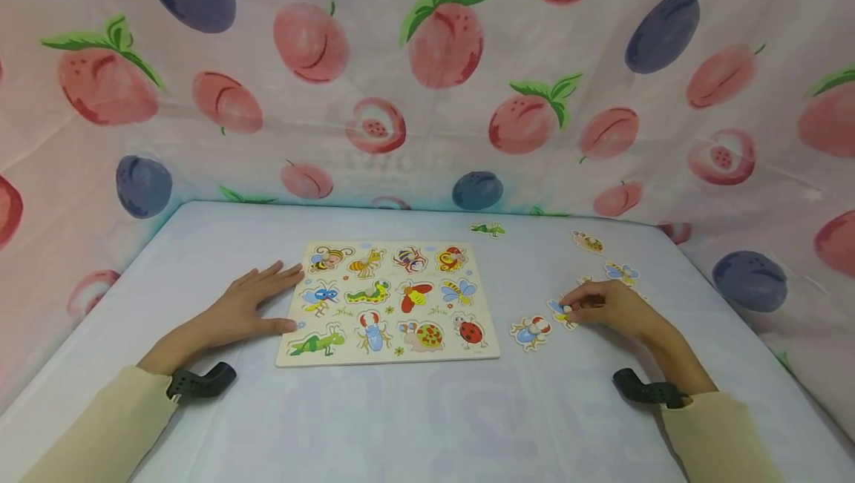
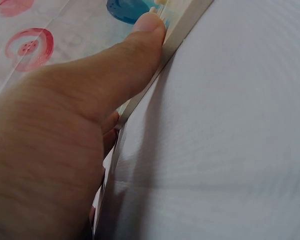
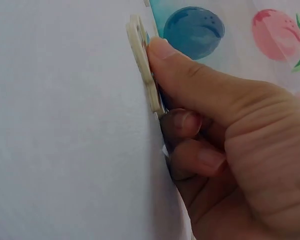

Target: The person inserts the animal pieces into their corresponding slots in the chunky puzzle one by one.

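Observation:
A flat wooden insect puzzle board (image 1: 394,375) lies left of the middle of the table, printed with rows of bugs. My left hand (image 1: 250,305) is spread at its left side, thumb and fingertips touching the edge; in the left wrist view the thumb (image 2: 125,65) lies along the board's rim. Over on the right, my right hand (image 1: 617,309) pinches a blue and yellow insect puzzle piece (image 1: 558,311) between thumb and fingers, low over the table. Just left of it lies a blue beetle piece (image 1: 531,333). The right fingers partly cover the pinched piece.
A yellow and blue winged insect piece (image 1: 621,273) and a snail piece (image 1: 588,242) lie beyond my right hand. Behind the board's right corner is a green grasshopper piece (image 1: 487,229). A fruit-patterned cloth (image 1: 414,156) hangs along the table's back edge.

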### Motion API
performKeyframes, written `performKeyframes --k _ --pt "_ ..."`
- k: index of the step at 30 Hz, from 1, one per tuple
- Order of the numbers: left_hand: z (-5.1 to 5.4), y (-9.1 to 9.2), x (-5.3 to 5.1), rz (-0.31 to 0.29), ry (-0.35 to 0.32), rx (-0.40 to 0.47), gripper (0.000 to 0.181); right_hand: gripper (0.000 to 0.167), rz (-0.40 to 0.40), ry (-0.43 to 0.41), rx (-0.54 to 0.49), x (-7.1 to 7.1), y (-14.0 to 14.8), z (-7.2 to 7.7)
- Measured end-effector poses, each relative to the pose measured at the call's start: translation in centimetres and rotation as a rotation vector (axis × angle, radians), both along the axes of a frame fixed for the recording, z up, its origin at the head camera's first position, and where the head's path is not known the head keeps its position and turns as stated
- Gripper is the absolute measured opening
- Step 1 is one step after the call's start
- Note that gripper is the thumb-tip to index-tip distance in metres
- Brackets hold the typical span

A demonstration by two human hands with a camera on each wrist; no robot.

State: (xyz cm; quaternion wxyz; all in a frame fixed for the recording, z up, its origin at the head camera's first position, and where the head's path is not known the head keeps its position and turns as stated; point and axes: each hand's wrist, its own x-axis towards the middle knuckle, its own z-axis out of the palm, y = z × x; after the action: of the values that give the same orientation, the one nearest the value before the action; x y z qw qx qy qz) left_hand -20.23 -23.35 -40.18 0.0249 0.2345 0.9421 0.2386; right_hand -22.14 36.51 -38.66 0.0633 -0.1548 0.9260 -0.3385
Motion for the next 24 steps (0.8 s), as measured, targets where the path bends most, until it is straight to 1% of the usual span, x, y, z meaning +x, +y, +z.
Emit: performKeyframes --k 3,8,16,20,24 --pt "-0.06 -0.11 0.0 -0.002 0.002 0.004 0.088 0.017 -0.019 0.014 0.027 -0.07 -0.2 -0.01" --pt "-0.13 -0.18 -0.03 -0.01 0.012 0.011 0.088 0.017 -0.035 0.022 0.057 -0.06 -0.52 0.21" --pt "-0.12 -0.11 -0.13 -0.017 0.022 0.013 0.087 0.012 -0.027 0.024 0.088 -0.01 -0.81 0.6" --pt "-0.17 -0.16 -0.16 -0.017 0.019 0.012 0.087 0.01 -0.016 0.021 0.088 -0.11 -0.84 0.56" --pt "-0.23 -0.18 -0.16 -0.018 0.019 0.016 0.087 0.009 0.001 0.037 0.08 -0.24 -0.78 0.52"
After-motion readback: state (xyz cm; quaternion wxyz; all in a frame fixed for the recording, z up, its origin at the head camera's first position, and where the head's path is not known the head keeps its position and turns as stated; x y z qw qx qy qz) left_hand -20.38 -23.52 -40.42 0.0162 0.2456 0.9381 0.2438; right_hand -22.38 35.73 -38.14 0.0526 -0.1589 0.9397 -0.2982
